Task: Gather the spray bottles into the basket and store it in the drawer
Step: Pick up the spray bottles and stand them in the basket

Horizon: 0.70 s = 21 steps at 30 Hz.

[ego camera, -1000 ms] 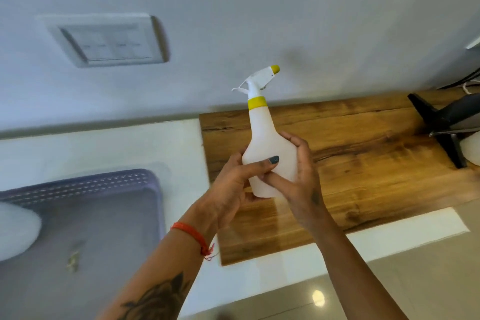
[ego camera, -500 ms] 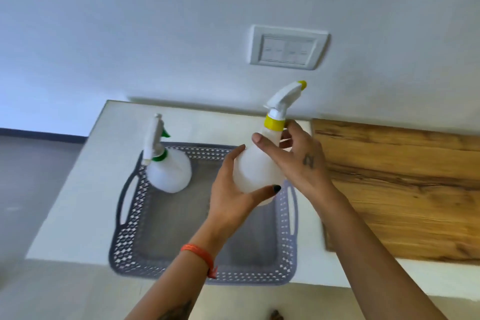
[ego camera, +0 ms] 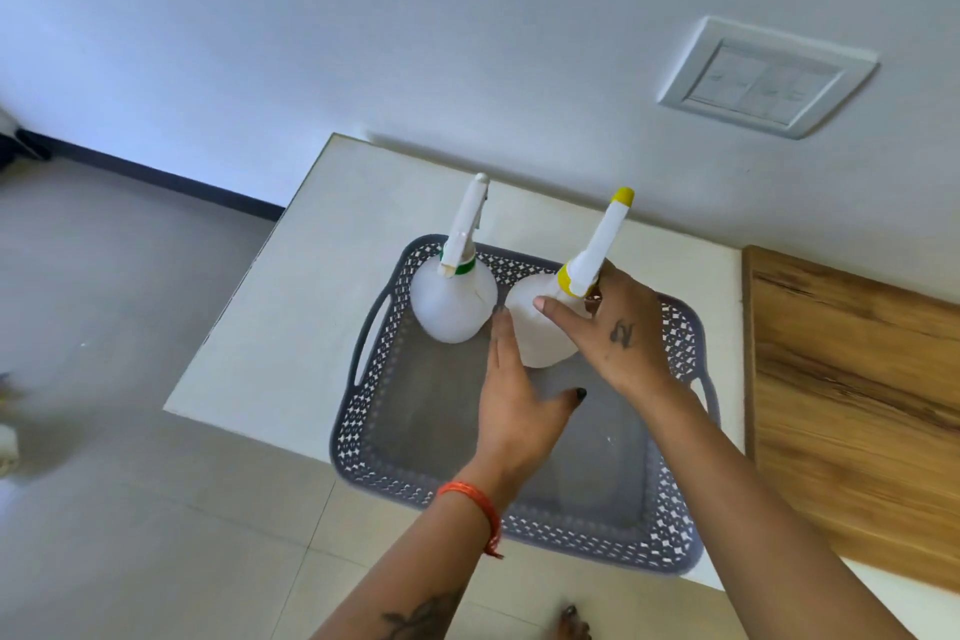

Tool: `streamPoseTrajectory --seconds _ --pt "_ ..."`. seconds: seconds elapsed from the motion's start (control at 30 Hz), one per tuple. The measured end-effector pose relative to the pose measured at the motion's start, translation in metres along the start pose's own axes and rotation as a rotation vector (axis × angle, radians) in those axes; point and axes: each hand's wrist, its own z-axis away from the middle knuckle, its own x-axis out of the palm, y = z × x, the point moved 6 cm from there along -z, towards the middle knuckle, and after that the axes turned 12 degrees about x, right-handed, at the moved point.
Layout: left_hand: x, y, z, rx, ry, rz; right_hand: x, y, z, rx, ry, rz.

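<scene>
A white counter (ego camera: 291,353) stands against the wall, with a grey perforated basket (ego camera: 670,543) set on it; the basket's near edge overhangs the counter's front edge. Inside the basket, at the far left corner, a white spray bottle with a green collar (ego camera: 451,307) stands upright, free of both hands. Just to its right, a second white bottle with a yellow collar and yellow nozzle tip (ego camera: 540,333) stands in the basket, its base on the basket floor and its body very near the first bottle (whether they touch cannot be told).

The left hand (ego camera: 517,411) is open, fingers extended flat along the left side of the yellow-collared bottle, thumb spread outward; it is not closed around anything. An orange thread band (ego camera: 475,509) circles the left wrist. The right hand (ego camera: 618,335) is loosely curled at the neck and shoulder of the yellow-collared bottle, fingers resting on it.

Further right, a wooden board (ego camera: 852,411) lies on the counter beside the basket. A switch plate (ego camera: 766,75) is mounted on the wall above.
</scene>
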Motion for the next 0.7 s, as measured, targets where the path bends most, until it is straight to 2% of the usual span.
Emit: streamPoseTrajectory --seconds 0.3,0.53,0.7 --pt "0.003 -0.010 -0.002 0.005 -0.062 -0.068 0.011 0.002 0.000 -0.028 0.017 0.048" --pt "0.010 -0.007 0.007 0.003 -0.123 -0.037 0.011 0.004 0.011 -0.016 0.050 0.029" --pt "0.002 0.003 0.016 -0.003 -0.110 -0.057 0.006 0.014 0.020 0.069 -0.022 -0.035"
